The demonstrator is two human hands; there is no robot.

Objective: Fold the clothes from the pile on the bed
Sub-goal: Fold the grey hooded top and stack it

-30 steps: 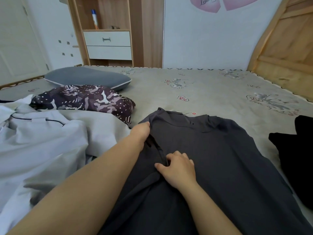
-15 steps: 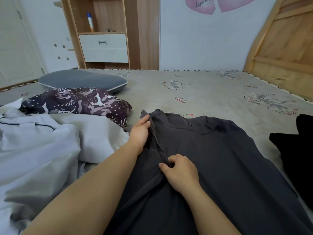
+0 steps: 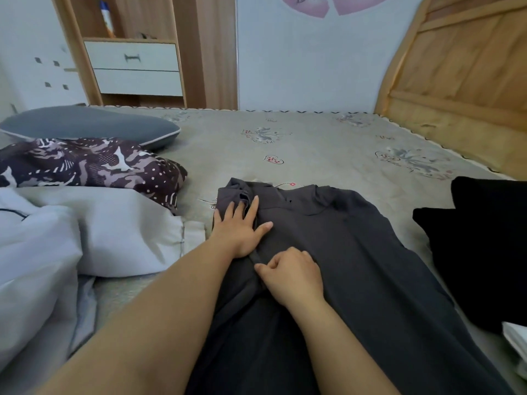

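- Head view: a dark grey garment (image 3: pixel 356 266) lies spread lengthwise on the bed (image 3: pixel 313 143), its collar at the far end, apparently laid flat so its side can be turned in.
- Left hand (image 3: pixel 239 226), fingers straight and spread, presses flat on the garment's near-left shoulder, likely to smooth the flap just folded over.
- Right hand (image 3: pixel 291 276), just nearer the camera than the left hand, has its fingers curled, pinching the folded edge of the grey garment, seemingly to keep the crease in line.
- Left of the grey garment wait a pale grey garment (image 3: pixel 85 238) and, beyond it, a purple patterned cloth (image 3: pixel 85 163); a grey pillow (image 3: pixel 85 126) lies farther back.
- Right of the grey garment sits a black garment (image 3: pixel 479 246), touching or nearly touching its edge.
- Compared with half a second ago, the left hand has gone from gripping the shoulder edge to lying flat on it, and the shoulder has been turned inward; the right hand keeps its pinch in much the same spot.
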